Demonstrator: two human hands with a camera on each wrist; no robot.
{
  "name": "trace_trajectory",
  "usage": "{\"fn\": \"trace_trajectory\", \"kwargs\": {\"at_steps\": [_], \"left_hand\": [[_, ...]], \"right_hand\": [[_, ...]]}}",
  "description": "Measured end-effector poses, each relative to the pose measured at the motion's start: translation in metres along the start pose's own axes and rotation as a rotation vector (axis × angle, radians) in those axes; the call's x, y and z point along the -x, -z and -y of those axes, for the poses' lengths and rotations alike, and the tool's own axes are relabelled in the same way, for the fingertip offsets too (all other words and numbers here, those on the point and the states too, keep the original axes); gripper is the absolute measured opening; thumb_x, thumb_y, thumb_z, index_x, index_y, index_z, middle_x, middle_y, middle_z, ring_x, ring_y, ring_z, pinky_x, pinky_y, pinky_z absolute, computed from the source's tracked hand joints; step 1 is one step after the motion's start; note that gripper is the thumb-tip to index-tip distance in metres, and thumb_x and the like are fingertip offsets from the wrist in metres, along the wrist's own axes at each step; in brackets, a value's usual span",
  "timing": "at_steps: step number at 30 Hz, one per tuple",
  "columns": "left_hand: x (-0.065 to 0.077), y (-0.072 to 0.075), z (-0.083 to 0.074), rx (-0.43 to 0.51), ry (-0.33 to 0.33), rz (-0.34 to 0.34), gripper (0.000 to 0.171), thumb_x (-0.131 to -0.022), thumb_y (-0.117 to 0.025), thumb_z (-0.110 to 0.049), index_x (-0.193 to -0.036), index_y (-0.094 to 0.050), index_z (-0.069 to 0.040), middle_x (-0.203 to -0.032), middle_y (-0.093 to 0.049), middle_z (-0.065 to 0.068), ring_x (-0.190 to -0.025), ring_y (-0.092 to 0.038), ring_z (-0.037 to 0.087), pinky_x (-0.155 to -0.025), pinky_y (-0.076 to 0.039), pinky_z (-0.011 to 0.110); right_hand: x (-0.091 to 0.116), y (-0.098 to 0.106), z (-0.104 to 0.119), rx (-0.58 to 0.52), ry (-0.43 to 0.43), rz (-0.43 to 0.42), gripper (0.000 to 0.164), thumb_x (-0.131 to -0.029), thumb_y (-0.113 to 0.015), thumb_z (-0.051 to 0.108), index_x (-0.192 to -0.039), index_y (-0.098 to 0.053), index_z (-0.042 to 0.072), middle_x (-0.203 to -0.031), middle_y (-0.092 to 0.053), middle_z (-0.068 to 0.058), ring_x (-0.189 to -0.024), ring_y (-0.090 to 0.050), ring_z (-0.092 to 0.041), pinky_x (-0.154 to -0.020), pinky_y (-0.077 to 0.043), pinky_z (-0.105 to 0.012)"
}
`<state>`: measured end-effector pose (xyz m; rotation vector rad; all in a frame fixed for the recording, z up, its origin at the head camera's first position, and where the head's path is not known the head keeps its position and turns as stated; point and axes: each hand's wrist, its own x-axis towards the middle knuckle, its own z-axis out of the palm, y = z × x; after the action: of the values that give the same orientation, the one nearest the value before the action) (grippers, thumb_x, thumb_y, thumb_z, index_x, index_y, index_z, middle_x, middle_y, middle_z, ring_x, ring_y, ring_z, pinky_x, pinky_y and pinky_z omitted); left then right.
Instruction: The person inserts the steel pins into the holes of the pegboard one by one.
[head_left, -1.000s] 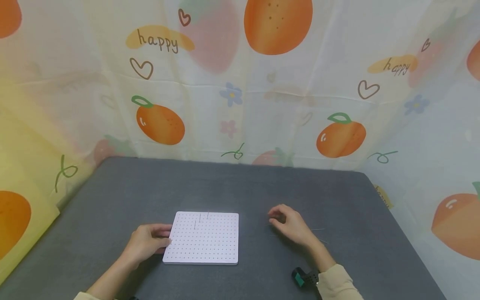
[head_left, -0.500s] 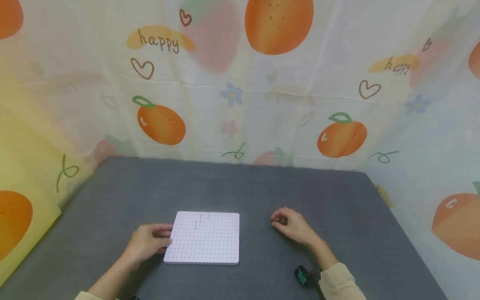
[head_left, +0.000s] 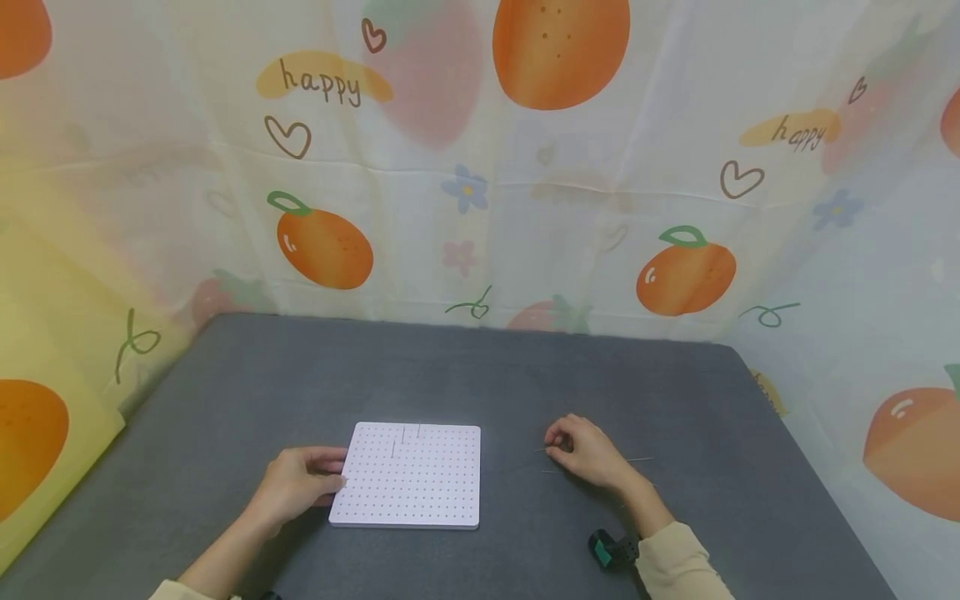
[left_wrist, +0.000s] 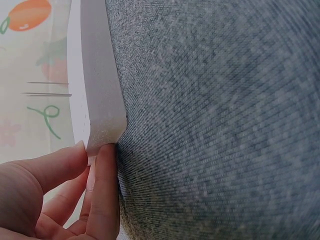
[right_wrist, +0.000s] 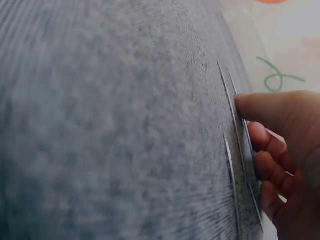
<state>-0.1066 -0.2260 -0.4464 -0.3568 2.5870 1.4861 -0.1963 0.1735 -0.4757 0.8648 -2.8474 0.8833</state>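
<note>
Behind the fingers (head_left: 561, 426) of the right hand (head_left: 590, 455), past the wrist, there is a pale cream sleeve (head_left: 692, 577), slightly creased. Beside its edge sits a rounded black wrist camera (head_left: 602, 550) with a green patch (head_left: 603, 553) and a dotted black strap (head_left: 627, 550). Behind the left hand's (head_left: 292, 485) fingers, a matching cream cuff (head_left: 177, 592) shows only partly.

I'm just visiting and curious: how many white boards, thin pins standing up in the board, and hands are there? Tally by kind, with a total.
White board: 1
Standing pins: 3
Hands: 2
Total: 6
</note>
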Motion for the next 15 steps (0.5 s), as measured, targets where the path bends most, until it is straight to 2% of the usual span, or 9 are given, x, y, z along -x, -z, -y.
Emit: {"fn": "trace_trajectory", "kwargs": {"at_steps": [6, 15], "left_hand": [[0.0001, -0.0004, -0.0005, 0.003, -0.003, -0.005, 0.041, -0.073, -0.068, 0.003, -0.114, -0.061, 0.005, -0.093, -0.066, 0.012, -0.076, -0.063, 0.018, -0.062, -0.057, 0.033], [0.001, 0.0001, -0.0002, 0.007, -0.006, -0.002, 0.041, -0.074, -0.068, 0.003, -0.114, -0.061, 0.005, -0.093, -0.066, 0.011, -0.076, -0.062, 0.018, -0.063, -0.057, 0.033]], "right_hand": [[-0.0007, 0.0011, 0.0038, 0.053, 0.009, 0.002, 0.011, -0.079, -0.07, 0.014, -0.081, -0.061, 0.019, -0.078, -0.051, 0.009, -0.07, -0.045, -0.007, -0.062, -0.04, -0.022], [-0.0016, 0.0013, 0.0038, 0.065, -0.013, 0.012, 0.01, -0.08, -0.07, 0.015, -0.078, -0.061, 0.02, -0.076, -0.05, 0.009, -0.069, -0.045, -0.007, -0.061, -0.04, -0.021]]}}
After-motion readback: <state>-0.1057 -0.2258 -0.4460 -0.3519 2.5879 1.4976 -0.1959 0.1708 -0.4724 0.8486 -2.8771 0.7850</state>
